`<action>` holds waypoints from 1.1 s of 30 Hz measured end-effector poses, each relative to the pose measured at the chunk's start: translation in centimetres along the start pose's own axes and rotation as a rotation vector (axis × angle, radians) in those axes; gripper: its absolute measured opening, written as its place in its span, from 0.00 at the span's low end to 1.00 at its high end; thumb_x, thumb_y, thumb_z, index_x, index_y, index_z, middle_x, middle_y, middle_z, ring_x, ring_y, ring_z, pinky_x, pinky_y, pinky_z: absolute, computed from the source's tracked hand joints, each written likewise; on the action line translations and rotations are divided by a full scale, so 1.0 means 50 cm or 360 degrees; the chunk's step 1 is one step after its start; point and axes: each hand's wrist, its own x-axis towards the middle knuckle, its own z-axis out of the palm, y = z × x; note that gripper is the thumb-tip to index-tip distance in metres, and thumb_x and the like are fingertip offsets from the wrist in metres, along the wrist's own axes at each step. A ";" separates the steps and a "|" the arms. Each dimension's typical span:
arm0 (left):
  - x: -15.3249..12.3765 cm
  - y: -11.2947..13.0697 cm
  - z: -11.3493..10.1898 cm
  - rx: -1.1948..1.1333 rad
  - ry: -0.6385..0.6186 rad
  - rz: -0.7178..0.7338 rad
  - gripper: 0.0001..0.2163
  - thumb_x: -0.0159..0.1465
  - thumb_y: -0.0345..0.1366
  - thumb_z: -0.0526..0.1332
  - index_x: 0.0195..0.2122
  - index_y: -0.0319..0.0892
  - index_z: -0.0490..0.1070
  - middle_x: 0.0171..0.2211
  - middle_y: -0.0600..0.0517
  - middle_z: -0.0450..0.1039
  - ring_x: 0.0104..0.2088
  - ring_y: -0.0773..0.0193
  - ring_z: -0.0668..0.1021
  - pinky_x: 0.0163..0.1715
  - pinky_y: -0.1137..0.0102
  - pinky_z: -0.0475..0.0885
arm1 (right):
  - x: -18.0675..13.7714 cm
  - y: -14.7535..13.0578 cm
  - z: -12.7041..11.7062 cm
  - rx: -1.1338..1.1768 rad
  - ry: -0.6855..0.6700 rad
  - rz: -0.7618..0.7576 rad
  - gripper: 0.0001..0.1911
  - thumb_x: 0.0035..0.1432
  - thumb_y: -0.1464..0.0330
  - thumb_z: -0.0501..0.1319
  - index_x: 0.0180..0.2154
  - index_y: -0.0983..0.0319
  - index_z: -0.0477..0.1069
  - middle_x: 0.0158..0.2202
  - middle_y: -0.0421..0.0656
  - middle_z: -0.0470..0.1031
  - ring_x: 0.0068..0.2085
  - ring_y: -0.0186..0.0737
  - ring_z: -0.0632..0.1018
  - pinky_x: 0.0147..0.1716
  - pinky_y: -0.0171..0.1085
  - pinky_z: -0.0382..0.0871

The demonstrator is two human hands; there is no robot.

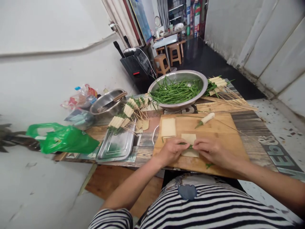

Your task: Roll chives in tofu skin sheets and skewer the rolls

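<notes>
Where greens [188,146] lie, both hands [172,150] on tofu sheet [190,139].

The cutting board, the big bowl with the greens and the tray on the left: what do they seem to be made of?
The cutting board looks like bare wood or bamboo: pale tan, matte, with faint grain lines. The big bowl seems polished metal, probably stainless steel, since its rim shines and reflects light. The tray also appears to be metal, silver-grey with mirror-like reflections on its flat bottom.
</notes>
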 end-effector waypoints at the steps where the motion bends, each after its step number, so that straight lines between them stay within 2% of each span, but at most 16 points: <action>1: -0.001 -0.003 -0.001 0.0128 -0.0067 0.0067 0.13 0.68 0.31 0.52 0.43 0.39 0.76 0.40 0.44 0.77 0.37 0.64 0.77 0.36 0.70 0.71 | -0.001 0.000 0.001 -0.0073 -0.0033 -0.0026 0.15 0.65 0.71 0.50 0.34 0.61 0.74 0.36 0.45 0.75 0.36 0.35 0.75 0.35 0.34 0.69; 5: 0.001 -0.001 -0.015 0.0487 -0.0383 0.0216 0.14 0.70 0.31 0.47 0.48 0.38 0.72 0.41 0.45 0.76 0.38 0.63 0.74 0.39 0.67 0.70 | -0.006 -0.002 0.006 -0.0394 -0.0188 -0.0117 0.16 0.66 0.74 0.47 0.33 0.63 0.73 0.33 0.45 0.72 0.34 0.36 0.72 0.33 0.35 0.67; 8: 0.002 0.009 -0.027 0.0594 -0.0509 0.0253 0.14 0.71 0.36 0.48 0.51 0.36 0.68 0.43 0.44 0.74 0.42 0.60 0.73 0.42 0.65 0.69 | -0.009 -0.010 0.004 -0.0620 -0.0286 -0.0224 0.16 0.67 0.71 0.47 0.34 0.64 0.72 0.34 0.47 0.71 0.34 0.39 0.70 0.33 0.37 0.66; 11: 0.003 0.012 -0.034 0.0596 -0.0543 0.0287 0.21 0.68 0.47 0.51 0.52 0.34 0.66 0.45 0.42 0.72 0.44 0.57 0.72 0.43 0.63 0.69 | -0.010 -0.020 -0.002 -0.0778 -0.0344 -0.0327 0.14 0.67 0.68 0.49 0.37 0.66 0.71 0.34 0.47 0.69 0.35 0.40 0.68 0.34 0.39 0.66; 13: 0.002 0.008 -0.033 0.0609 -0.0560 0.0311 0.24 0.67 0.51 0.52 0.52 0.34 0.66 0.44 0.42 0.72 0.44 0.58 0.72 0.42 0.63 0.69 | -0.010 -0.024 -0.003 -0.0885 -0.0363 -0.0448 0.14 0.67 0.71 0.48 0.38 0.67 0.71 0.33 0.47 0.69 0.34 0.41 0.68 0.33 0.39 0.66; 15: 0.002 0.003 -0.027 0.0648 -0.0564 0.0323 0.23 0.67 0.50 0.52 0.51 0.35 0.66 0.43 0.43 0.72 0.43 0.58 0.72 0.41 0.63 0.68 | -0.012 -0.022 0.002 -0.1001 -0.0316 -0.0586 0.16 0.66 0.76 0.45 0.39 0.69 0.72 0.33 0.49 0.70 0.35 0.42 0.68 0.33 0.39 0.65; 17: 0.002 -0.001 -0.020 0.0675 -0.0517 0.0328 0.18 0.69 0.46 0.52 0.50 0.36 0.68 0.42 0.45 0.74 0.41 0.60 0.73 0.39 0.64 0.67 | -0.016 -0.017 0.013 -0.1068 -0.0240 -0.0621 0.18 0.65 0.77 0.44 0.37 0.69 0.72 0.33 0.50 0.70 0.34 0.42 0.68 0.32 0.40 0.65; 20: 0.004 -0.002 -0.012 0.0619 -0.0352 0.0266 0.12 0.70 0.38 0.53 0.46 0.39 0.72 0.39 0.48 0.76 0.38 0.64 0.74 0.38 0.65 0.65 | -0.024 -0.011 0.028 -0.1056 -0.0145 -0.0504 0.18 0.67 0.74 0.45 0.34 0.66 0.72 0.31 0.48 0.70 0.33 0.40 0.68 0.31 0.39 0.65; 24: 0.004 0.003 -0.005 0.0362 -0.0122 0.0015 0.10 0.68 0.37 0.56 0.40 0.42 0.76 0.38 0.48 0.78 0.39 0.64 0.76 0.42 0.63 0.65 | -0.025 -0.018 0.022 -0.0919 -0.0136 -0.0358 0.18 0.67 0.74 0.45 0.36 0.67 0.73 0.31 0.47 0.71 0.33 0.40 0.69 0.30 0.38 0.64; 28: -0.001 0.001 0.004 -0.0053 0.0109 -0.0230 0.08 0.65 0.38 0.61 0.35 0.43 0.79 0.35 0.49 0.79 0.36 0.64 0.77 0.40 0.65 0.68 | -0.008 -0.022 0.001 -0.0466 -0.0139 0.0011 0.18 0.67 0.70 0.48 0.33 0.65 0.75 0.30 0.46 0.73 0.31 0.37 0.72 0.31 0.35 0.65; 31: -0.004 -0.004 0.009 -0.0239 0.0154 -0.0303 0.07 0.64 0.38 0.62 0.35 0.43 0.79 0.32 0.49 0.80 0.33 0.65 0.78 0.38 0.67 0.69 | 0.008 -0.006 -0.008 -0.0075 -0.0169 0.0322 0.15 0.64 0.68 0.53 0.32 0.63 0.76 0.29 0.44 0.75 0.29 0.35 0.73 0.29 0.34 0.65; 33: -0.003 -0.006 0.010 -0.0267 0.0154 -0.0348 0.07 0.64 0.38 0.62 0.37 0.43 0.79 0.30 0.50 0.80 0.32 0.65 0.78 0.38 0.67 0.69 | 0.016 0.005 -0.009 0.0051 -0.0202 0.0480 0.13 0.62 0.67 0.55 0.29 0.63 0.75 0.28 0.43 0.75 0.28 0.35 0.72 0.28 0.34 0.64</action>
